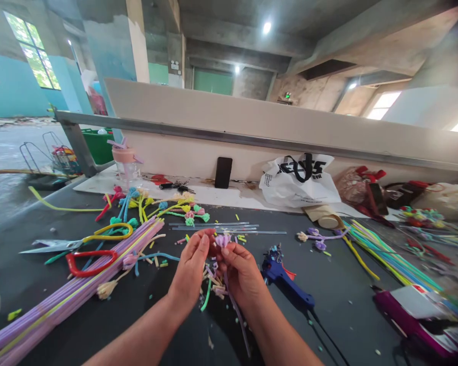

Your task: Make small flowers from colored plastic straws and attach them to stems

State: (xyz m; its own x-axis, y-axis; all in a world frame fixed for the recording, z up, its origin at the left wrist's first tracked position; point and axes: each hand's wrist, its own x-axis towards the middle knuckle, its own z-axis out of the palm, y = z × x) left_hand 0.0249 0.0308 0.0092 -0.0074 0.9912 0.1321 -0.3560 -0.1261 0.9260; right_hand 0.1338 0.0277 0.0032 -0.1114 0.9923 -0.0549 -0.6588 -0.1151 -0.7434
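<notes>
Bright daylight and ceiling lamps (edges warped, right side blurred).

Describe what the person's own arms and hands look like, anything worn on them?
Both forearms enter from the bottom edge bare, with no sleeves in view. The left hand and right hand wear no gloves, and no watch, bracelet or ring shows on the wrists or fingers. Nails look short and unpainted, though small in the picture.

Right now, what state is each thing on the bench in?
purple straw flower: pinched by fingers of both hands
left hand: closed on the flower
right hand: closed on its stem
blue glue gun: lying flat, unheld
yellow-handled scissors: lying flat, blades shut
phone: upright against the wall, screen dark
</notes>
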